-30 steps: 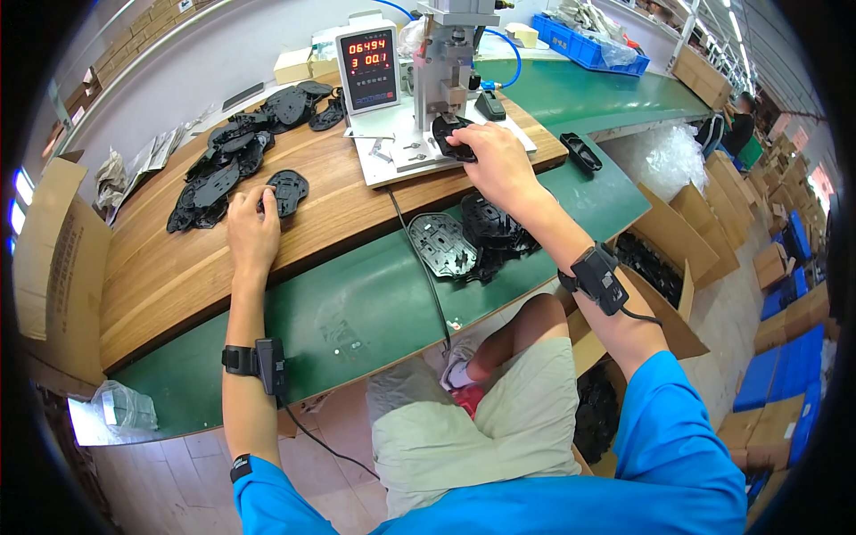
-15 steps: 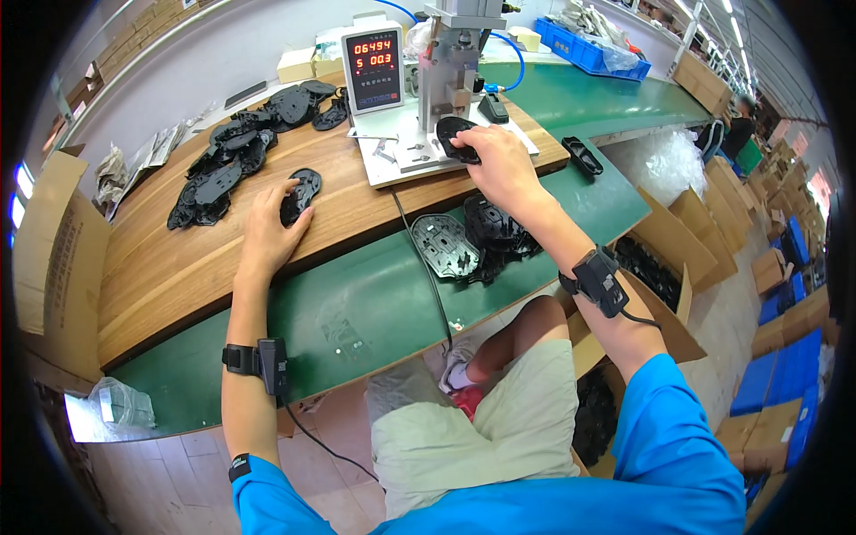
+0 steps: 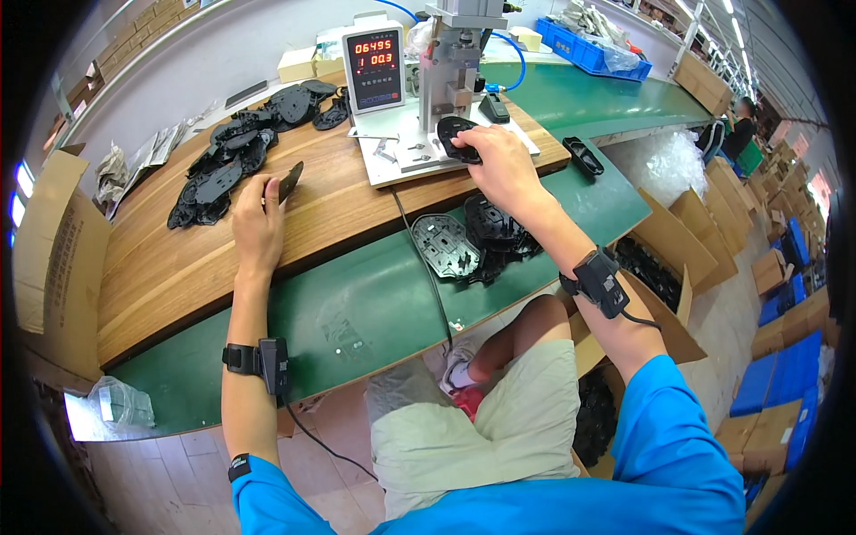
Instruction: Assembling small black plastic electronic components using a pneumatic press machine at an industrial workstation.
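Over the wooden board (image 3: 334, 192), my left hand (image 3: 259, 227) is closed on a black plastic cover (image 3: 291, 182), which it holds tilted nearly on edge. My right hand (image 3: 501, 160) grips another black plastic cover (image 3: 456, 139) by its right side, under the head of the bench press (image 3: 448, 76). That cover is at the white base plate (image 3: 397, 160) of the press; whether it rests on a fixture there I cannot tell. A heap of similar black covers (image 3: 223, 174) lies beyond my left hand. Left of the press stands a display box (image 3: 374, 67) with red lit digits.
Black plastic parts (image 3: 495, 227) and a grey-black shell (image 3: 444, 246) lie on the green table (image 3: 348, 334) before the board. A black tray-like part (image 3: 583, 157) sits to the right. Cardboard boxes (image 3: 655, 294) with dark parts stand beside my right arm. A cable (image 3: 417, 250) hangs over the board's edge.
My left hand has lifted its cover off the board and tipped it up, moving slightly left. The lit digits on the display have changed. My right hand holds nearly still.
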Available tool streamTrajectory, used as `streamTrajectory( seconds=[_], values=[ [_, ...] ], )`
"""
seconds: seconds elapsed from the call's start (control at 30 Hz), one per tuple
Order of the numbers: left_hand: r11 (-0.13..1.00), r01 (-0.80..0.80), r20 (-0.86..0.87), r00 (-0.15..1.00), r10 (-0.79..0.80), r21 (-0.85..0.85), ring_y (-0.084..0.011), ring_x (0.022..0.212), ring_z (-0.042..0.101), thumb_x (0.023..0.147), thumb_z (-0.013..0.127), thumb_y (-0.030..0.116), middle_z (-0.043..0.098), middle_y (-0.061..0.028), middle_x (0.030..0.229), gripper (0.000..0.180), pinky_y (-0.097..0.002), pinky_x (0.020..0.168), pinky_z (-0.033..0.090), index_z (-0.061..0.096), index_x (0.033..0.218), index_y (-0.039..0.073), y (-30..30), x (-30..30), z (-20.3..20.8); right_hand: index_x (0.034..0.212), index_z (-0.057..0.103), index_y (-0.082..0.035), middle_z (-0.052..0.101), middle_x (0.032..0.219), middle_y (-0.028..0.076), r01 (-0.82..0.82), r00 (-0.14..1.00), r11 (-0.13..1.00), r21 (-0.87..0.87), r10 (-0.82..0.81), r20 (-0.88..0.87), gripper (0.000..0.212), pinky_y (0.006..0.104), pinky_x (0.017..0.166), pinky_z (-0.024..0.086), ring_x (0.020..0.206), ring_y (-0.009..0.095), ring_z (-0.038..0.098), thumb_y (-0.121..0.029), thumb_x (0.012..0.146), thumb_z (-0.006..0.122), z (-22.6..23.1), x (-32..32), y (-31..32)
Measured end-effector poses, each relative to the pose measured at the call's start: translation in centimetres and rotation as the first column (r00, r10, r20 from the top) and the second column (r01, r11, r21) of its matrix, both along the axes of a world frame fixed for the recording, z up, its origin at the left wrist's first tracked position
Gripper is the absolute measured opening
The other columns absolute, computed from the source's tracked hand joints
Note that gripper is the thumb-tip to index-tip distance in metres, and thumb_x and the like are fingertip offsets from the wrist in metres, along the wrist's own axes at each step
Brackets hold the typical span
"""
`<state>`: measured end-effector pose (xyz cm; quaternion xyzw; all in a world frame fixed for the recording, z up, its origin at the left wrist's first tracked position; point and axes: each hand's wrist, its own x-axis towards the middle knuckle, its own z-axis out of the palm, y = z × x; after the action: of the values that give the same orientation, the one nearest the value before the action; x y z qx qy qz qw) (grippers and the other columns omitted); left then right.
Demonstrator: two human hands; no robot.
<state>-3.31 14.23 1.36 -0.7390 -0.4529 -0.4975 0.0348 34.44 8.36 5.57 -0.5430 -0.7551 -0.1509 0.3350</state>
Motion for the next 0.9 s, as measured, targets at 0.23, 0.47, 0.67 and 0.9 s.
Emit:
streamTrajectory(
  seconds=[0.23,0.47,0.67,0.9],
  values=[
    [0.998,0.038,0.035,0.999,-0.036,-0.041,-0.0428,0.093,0.064,0.112,0.054,0.026,0.067,-0.0222,0.097,0.03,-0.0473,0.082,0.05,0.064,0.107,-0.002,0.1,0.5,-0.1,0.107,0.076,-0.006,0.076,0.105,0.015,-0.023,0.993,0.989,-0.145,0.007,-0.114,0.027,0.0459,0.097,0.054,0.106,0.037,0.069,-0.002,0.082,0.068,1.5,1.3,0.0],
    [0.999,0.041,-0.106,0.994,-0.038,0.024,-0.0375,0.102,0.064,0.104,0.063,0.014,0.068,-0.0187,0.106,0.017,-0.0437,0.092,0.05,0.065,0.11,-0.001,-0.6,1.4,0.5,0.109,0.071,-0.005,0.073,0.11,0.014,-0.198,0.973,0.98,0.018,0.198,-0.121,0.031,0.0437,0.098,0.054,0.11,0.036,0.066,0.006,0.08,0.064,1.7,1.0,-8.5],
    [0.977,0.169,-0.172,0.974,-0.145,0.131,-0.04,0.104,0.063,0.099,0.063,0.009,0.067,-0.0188,0.109,0.016,-0.0474,0.093,0.05,0.065,0.113,0.001,-3.1,4.5,1.9,0.124,0.07,-0.006,0.066,0.134,0.012,-0.169,0.976,0.984,-0.062,0.159,-0.147,0.051,0.0493,0.113,0.047,0.13,0.039,0.056,0.004,0.074,0.069,-1.6,-0.3,-17.2],
    [0.894,0.447,-0.307,0.848,-0.432,-0.024,-0.04,0.105,0.063,0.093,0.067,0.006,0.067,-0.0188,0.109,0.024,-0.047,0.093,0.051,0.064,0.117,0.001,-5.6,7.7,1.9,0.123,0.068,-0.002,0.068,0.134,0.017,0.019,0.906,0.995,-0.101,-0.06,-0.419,0.048,0.0526,0.112,0.046,0.128,0.042,0.059,0.002,0.075,0.07,-5.6,-4.9,-30.8]
  ],
)
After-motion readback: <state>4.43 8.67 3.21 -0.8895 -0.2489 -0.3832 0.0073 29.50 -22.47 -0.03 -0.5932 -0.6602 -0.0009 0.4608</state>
